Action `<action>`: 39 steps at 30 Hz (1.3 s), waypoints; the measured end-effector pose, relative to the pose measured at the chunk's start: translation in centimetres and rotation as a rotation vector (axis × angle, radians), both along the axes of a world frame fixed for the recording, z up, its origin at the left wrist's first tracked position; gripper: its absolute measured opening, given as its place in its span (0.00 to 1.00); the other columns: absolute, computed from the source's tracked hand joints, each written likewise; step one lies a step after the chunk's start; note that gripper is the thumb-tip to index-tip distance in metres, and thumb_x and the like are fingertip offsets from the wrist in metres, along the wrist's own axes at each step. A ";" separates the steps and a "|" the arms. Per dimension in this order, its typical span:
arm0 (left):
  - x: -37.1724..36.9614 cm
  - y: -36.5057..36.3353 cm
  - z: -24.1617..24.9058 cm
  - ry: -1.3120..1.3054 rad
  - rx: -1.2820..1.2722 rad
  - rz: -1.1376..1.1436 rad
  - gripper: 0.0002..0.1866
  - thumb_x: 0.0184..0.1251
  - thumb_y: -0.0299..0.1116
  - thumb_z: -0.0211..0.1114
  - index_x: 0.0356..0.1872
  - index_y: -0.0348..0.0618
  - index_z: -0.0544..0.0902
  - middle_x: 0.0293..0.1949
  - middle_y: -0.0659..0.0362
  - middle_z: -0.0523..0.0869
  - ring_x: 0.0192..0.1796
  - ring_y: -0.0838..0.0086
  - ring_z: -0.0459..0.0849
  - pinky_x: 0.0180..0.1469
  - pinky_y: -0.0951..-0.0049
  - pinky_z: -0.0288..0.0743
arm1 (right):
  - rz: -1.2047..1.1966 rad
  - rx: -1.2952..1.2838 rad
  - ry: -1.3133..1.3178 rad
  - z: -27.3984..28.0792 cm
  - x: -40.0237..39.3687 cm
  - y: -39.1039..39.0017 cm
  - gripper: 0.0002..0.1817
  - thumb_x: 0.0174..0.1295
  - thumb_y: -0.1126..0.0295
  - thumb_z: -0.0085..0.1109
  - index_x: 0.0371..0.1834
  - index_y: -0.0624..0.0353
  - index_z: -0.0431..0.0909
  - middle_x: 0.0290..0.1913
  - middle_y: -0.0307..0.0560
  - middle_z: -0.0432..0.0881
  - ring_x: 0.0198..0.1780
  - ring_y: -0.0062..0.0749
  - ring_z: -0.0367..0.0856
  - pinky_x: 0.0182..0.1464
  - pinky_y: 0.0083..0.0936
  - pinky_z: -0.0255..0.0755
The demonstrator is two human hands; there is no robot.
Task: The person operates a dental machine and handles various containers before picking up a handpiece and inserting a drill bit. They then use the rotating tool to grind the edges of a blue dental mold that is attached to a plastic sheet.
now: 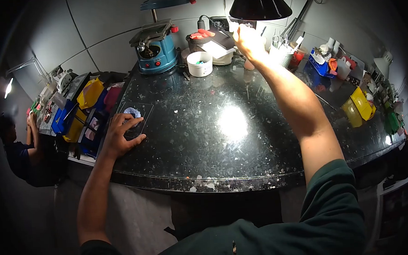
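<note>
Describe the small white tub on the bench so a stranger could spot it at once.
Start at the dark speckled countertop and look to its back edge, where a blue machine stands. Just right of it sits the white tub, round, open-topped, with something green inside.

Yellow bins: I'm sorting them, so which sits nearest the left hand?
The yellow bin on the left shelf, just beyond the left hand; the others sit far right.
</note>
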State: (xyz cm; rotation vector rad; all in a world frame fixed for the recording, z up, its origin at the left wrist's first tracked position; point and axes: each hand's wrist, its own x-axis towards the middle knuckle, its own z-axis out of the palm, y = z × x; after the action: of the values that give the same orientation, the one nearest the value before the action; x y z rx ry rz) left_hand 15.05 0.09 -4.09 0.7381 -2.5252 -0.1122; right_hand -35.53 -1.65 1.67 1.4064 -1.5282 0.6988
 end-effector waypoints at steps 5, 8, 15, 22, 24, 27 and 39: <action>0.1 0.0 0.0 0.009 0.030 0.028 0.25 0.51 0.43 0.78 0.53 0.52 0.86 0.48 0.57 0.78 0.56 0.60 0.76 0.63 0.60 0.70 | -0.120 0.128 -0.156 2.7 1.6 -3.2 0.10 0.59 0.70 0.54 0.28 0.63 0.82 0.30 0.60 0.85 0.29 0.50 0.86 0.35 0.43 0.80; 0.1 -0.2 0.0 0.004 0.017 0.042 0.25 0.52 0.44 0.77 0.52 0.52 0.86 0.48 0.57 0.79 0.57 0.60 0.76 0.63 0.60 0.70 | -0.094 0.174 -0.105 3.3 2.0 -4.6 0.08 0.57 0.71 0.56 0.28 0.62 0.83 0.30 0.59 0.86 0.28 0.50 0.86 0.33 0.43 0.78; 0.2 -0.4 0.0 0.017 0.008 0.039 0.22 0.55 0.43 0.74 0.52 0.52 0.86 0.47 0.57 0.79 0.57 0.62 0.76 0.64 0.61 0.69 | -0.048 0.255 -0.118 1.9 2.9 -7.9 0.08 0.59 0.75 0.53 0.32 0.62 0.83 0.38 0.56 0.86 0.42 0.48 0.87 0.42 0.42 0.80; 0.4 -0.5 -0.2 0.025 0.041 0.014 0.21 0.56 0.39 0.72 0.53 0.49 0.85 0.48 0.55 0.78 0.56 0.59 0.75 0.64 0.60 0.68 | 0.335 0.267 -0.056 -1.0 1.7 -3.7 0.15 0.56 0.74 0.60 0.49 0.55 0.76 0.43 0.52 0.79 0.43 0.50 0.82 0.46 0.40 0.76; 0.4 -0.5 -0.2 0.024 0.040 0.015 0.21 0.56 0.39 0.72 0.53 0.49 0.85 0.48 0.55 0.78 0.57 0.59 0.74 0.64 0.60 0.68 | 0.384 0.301 -0.108 -1.0 2.3 -1.2 0.16 0.58 0.73 0.59 0.51 0.56 0.76 0.44 0.52 0.79 0.44 0.49 0.81 0.47 0.40 0.76; 0.3 -0.5 -0.3 0.023 0.041 0.018 0.21 0.57 0.39 0.72 0.53 0.49 0.85 0.48 0.55 0.77 0.57 0.59 0.74 0.64 0.60 0.68 | 0.394 0.358 -0.107 -1.6 2.1 0.0 0.22 0.58 0.62 0.66 0.54 0.58 0.74 0.45 0.51 0.78 0.48 0.47 0.81 0.50 0.40 0.75; 0.3 -0.6 -0.4 0.009 0.032 0.069 0.21 0.58 0.42 0.72 0.53 0.52 0.86 0.49 0.56 0.79 0.58 0.61 0.75 0.65 0.59 0.68 | 0.018 0.782 -0.121 -1.8 1.7 -0.6 0.43 0.56 0.61 0.65 0.78 0.38 0.58 0.78 0.61 0.55 0.78 0.54 0.57 0.74 0.48 0.59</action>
State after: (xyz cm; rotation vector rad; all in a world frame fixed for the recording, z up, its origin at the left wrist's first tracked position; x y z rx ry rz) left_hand 15.33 -0.47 -4.52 0.8340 -2.4917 -0.1320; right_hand -33.81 -2.26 -0.12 1.9640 -1.9997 0.1804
